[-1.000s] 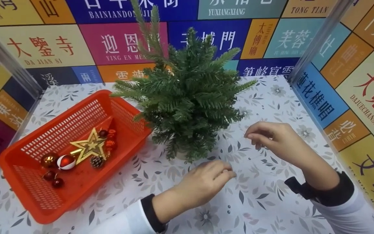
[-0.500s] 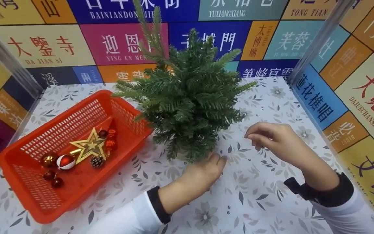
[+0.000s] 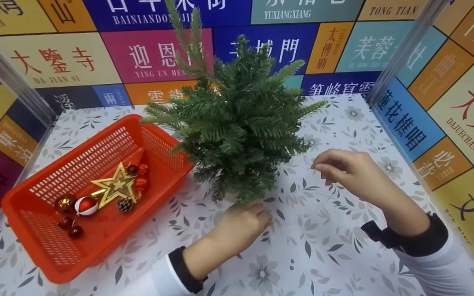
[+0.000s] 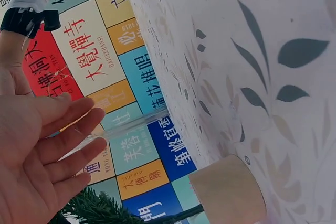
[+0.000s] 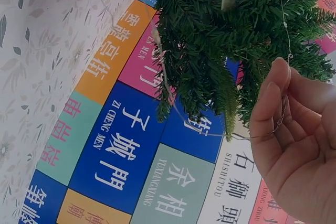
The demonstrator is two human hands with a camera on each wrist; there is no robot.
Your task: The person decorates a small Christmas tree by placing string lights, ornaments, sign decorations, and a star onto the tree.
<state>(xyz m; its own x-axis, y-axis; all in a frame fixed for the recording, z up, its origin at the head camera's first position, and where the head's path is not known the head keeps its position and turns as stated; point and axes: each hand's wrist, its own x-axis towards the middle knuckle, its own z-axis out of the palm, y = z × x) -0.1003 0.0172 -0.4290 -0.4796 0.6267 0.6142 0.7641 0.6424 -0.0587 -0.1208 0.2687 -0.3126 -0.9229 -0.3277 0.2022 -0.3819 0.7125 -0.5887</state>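
A small green artificial Christmas tree (image 3: 241,123) stands on the table, its round tan base (image 4: 228,190) showing in the left wrist view. My right hand (image 3: 350,174), right of the tree, pinches a thin fairy-light wire (image 5: 210,134) between thumb and fingers. In the right wrist view this wire loops loosely in front of the branches, and small beads dot it. My left hand (image 3: 237,226) is low in front of the tree, close to its base. Its fingers (image 4: 71,140) are loosely extended and slightly bent in the left wrist view, with a fine strand passing near them.
A red plastic basket (image 3: 109,255) stands left of the tree. It holds a gold star (image 3: 115,187), a pine cone (image 3: 124,204), a red-and-white ball (image 3: 86,205) and several other ornaments. Printed panels (image 3: 159,49) wall in the floral-covered table (image 3: 327,263).
My left hand went up to the tree's base half a second ago, then drew back down and left. The right hand stays nearly where it was; tree and basket hold their places.
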